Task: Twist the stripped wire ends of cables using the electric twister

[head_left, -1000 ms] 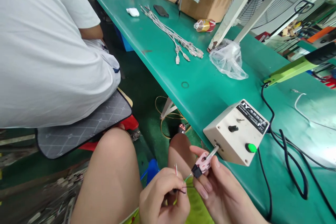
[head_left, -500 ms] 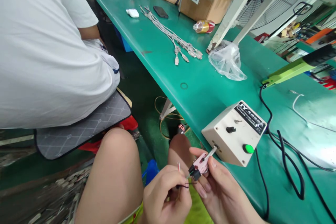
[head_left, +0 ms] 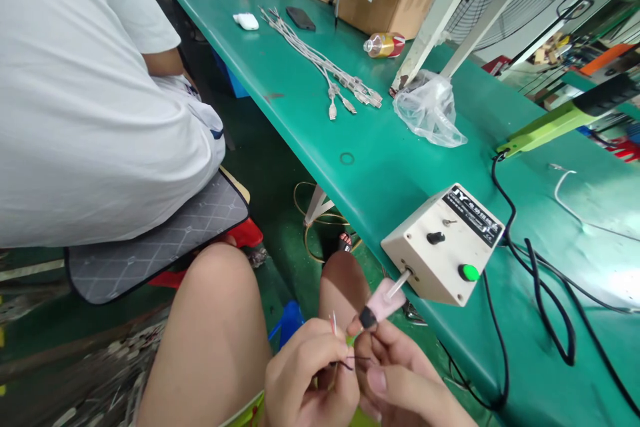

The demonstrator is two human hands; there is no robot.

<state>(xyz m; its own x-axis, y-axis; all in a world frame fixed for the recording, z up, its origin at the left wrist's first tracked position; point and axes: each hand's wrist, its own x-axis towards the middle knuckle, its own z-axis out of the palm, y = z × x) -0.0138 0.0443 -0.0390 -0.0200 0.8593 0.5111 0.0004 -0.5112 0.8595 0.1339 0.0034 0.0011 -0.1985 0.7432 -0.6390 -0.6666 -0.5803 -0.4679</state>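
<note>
And there's the change: the right hand (head_left: 407,373), wrapped around the pink clip (head_left: 383,305) half a second ago, is now off its body and down beside the left hand (head_left: 310,370)! The clip, sharper before, is smeared by blur, sitting on the metal shaft (head_left: 400,283) of the beige control box (head_left: 445,247). The left grip pinches thin wires (head_left: 334,323) just below the clip, too bunched to count; the right grip's fingers curl close, but whether they pinch anything, I can't tell. Count them up: one box on the green surface (head_left: 300,123), one green button (head_left: 469,272), one black knob (head_left: 436,237), one toggle switch (head_left: 449,222); farther off, one bottle (head_left: 387,45), one carton (head_left: 415,7), one bundle of USB cables (head_left: 313,53).
</note>
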